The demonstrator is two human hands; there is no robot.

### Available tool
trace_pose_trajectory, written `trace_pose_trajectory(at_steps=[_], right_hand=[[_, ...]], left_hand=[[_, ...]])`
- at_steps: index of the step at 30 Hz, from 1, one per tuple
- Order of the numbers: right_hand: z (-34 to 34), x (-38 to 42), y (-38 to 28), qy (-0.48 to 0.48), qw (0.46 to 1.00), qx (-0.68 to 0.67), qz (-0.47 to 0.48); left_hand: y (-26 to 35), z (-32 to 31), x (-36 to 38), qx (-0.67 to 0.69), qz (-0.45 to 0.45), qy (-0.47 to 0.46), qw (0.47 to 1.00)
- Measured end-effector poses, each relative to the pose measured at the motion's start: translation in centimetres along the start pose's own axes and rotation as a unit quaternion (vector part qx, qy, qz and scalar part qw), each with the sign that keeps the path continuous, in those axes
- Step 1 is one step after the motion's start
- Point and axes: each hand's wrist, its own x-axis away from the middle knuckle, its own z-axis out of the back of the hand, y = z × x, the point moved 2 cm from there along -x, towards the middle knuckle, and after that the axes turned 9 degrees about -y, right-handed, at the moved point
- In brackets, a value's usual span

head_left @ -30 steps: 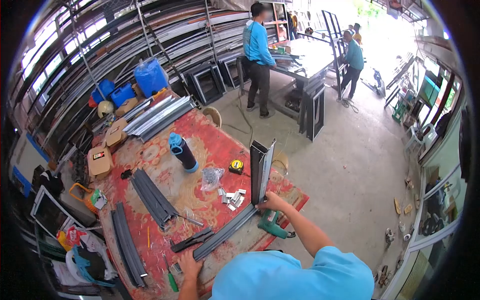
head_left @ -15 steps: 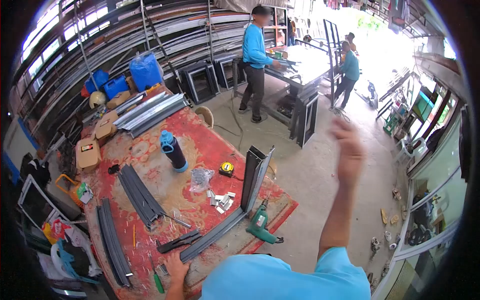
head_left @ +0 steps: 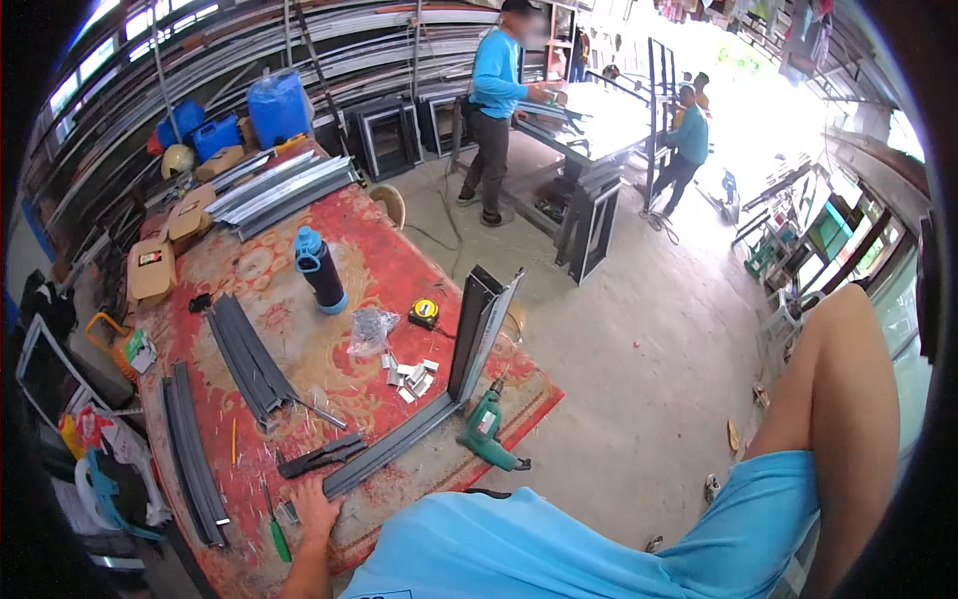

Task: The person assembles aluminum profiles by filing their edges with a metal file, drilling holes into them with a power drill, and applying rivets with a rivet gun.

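My left hand (head_left: pixel 315 507) rests on the near edge of the red-patterned table (head_left: pixel 329 394), fingers extended and apart, beside the near end of a dark grey metal profile (head_left: pixel 394 449). That profile lies flat and meets an upright profile (head_left: pixel 479 334) at the table's corner. A green drill (head_left: pixel 484 429) lies just right of this joint. Close to my left hand are a black hand tool (head_left: pixel 319 455) and a green-handled screwdriver (head_left: pixel 278 539). My right arm (head_left: pixel 838 389) is raised and bent at the far right; its hand is out of view.
Dark strips (head_left: pixel 249 364), a bottle (head_left: pixel 320 272), a tape measure (head_left: pixel 423 313), a plastic bag (head_left: pixel 372 330) and small metal pieces (head_left: pixel 409 377) lie on the table. A person (head_left: pixel 496 90) stands at another workbench (head_left: pixel 599 125). Frames (head_left: pixel 589 235) lean there.
My right hand, blurred and raised over the floor before, has swung right and out of view, leaving the bent elbow. My left hand stays by the profile. The whole view has shifted slightly.
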Motion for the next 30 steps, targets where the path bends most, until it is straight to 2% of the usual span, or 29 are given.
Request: trace_pose_trajectory(at_steps=[2, 18, 20, 24, 30], right_hand=[[-0.3, 0.8, -0.6, 0.018, 1.0, 0.001, -0.018], [1.4, 9.3, -1.3, 0.143, 0.981, 0.005, -0.13], [1.7, 10.5, -1.3, 0.157, 0.978, 0.01, -0.136], [2.2, 12.6, -1.1, 0.184, 0.971, 0.017, -0.154], [2.2, 16.3, -1.2, 0.236, 0.953, 0.035, -0.188]], left_hand=[[-0.1, -0.3, 0.6, -0.002, 0.014, -0.017, 1.0], [0.4, 0.3, 0.5, 0.021, 0.013, 0.025, 0.999], [0.3, 0.2, 0.4, 0.032, 0.023, -0.01, 0.999], [0.6, 0.7, 0.5, 0.022, 0.014, 0.014, 1.0], [0.7, 0.8, 0.6, 0.041, 0.02, -0.003, 0.999]])
